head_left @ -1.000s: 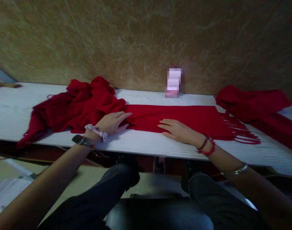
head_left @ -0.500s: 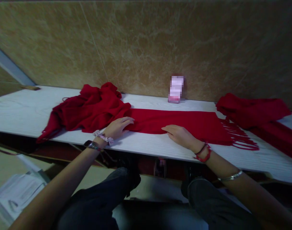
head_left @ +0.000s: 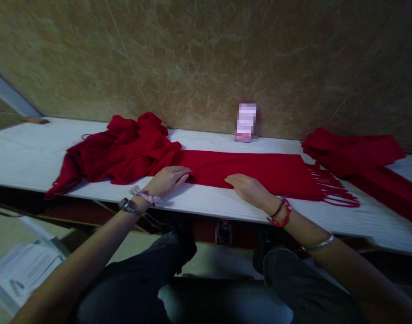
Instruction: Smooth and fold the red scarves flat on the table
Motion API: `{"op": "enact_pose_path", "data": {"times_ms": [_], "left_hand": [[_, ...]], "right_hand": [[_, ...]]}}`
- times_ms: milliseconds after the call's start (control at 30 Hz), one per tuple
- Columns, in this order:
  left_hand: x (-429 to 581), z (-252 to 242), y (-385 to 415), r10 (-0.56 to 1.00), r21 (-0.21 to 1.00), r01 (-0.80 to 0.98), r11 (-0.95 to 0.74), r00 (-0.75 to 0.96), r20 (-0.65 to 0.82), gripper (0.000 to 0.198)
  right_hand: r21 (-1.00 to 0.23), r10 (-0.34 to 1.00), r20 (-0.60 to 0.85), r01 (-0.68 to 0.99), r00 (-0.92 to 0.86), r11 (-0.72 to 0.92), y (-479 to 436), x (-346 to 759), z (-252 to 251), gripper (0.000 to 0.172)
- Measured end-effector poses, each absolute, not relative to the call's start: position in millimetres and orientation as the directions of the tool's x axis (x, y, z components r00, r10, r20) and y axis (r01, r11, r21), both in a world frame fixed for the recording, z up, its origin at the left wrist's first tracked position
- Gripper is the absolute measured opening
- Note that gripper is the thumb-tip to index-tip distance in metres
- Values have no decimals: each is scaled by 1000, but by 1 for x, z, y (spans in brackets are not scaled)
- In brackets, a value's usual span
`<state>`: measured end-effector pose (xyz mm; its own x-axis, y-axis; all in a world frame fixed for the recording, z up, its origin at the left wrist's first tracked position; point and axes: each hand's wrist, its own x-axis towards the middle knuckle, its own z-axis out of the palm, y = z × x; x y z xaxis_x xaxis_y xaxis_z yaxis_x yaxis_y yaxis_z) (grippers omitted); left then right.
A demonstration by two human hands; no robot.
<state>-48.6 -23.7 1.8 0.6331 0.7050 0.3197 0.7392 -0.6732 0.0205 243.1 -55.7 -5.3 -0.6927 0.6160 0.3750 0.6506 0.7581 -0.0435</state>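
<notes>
A red scarf (head_left: 253,171) lies across the white table, its right part flat and smooth, with a fringe at the right end. Its left part is bunched into a loose heap. My left hand (head_left: 168,180) rests at the near edge where the heap meets the flat part, fingers stretched out and thumb a little apart. A small fold of cloth shows by those fingertips. Farther right, my right hand (head_left: 249,189) lies on the same near edge with its fingers extended and touching the cloth. The thumb of that hand is mostly hidden.
A second red cloth (head_left: 354,157) lies rumpled at the right, close to the fringe. Against the tiled wall leans a blurred phone-like object (head_left: 246,121). The white table (head_left: 199,202) is narrow; a pale stool-like object (head_left: 26,265) stands below left.
The whole view has shifted slightly. My left hand's fingers have moved a little along the scarf's near edge, where a small fold now shows. My right hand stays almost in place.
</notes>
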Motion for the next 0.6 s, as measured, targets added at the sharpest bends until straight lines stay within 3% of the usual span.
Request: {"op": "enact_pose_path", "data": {"times_ms": [233,467,600], "left_hand": [[-42,8,-29,788,54,840,-540,482,384,46],[-41,9,-29,792,81,833,-547,484,372,44],[-42,8,-28,795,60,836,-545,493,355,46]], "right_hand": [[-127,640,402,653,-655,747,-54,242,-8,26],[-163,703,409,711,-582,684,-57,242,-3,27],[-116,686,403,709,-607,696,-56,243,-3,26]]}}
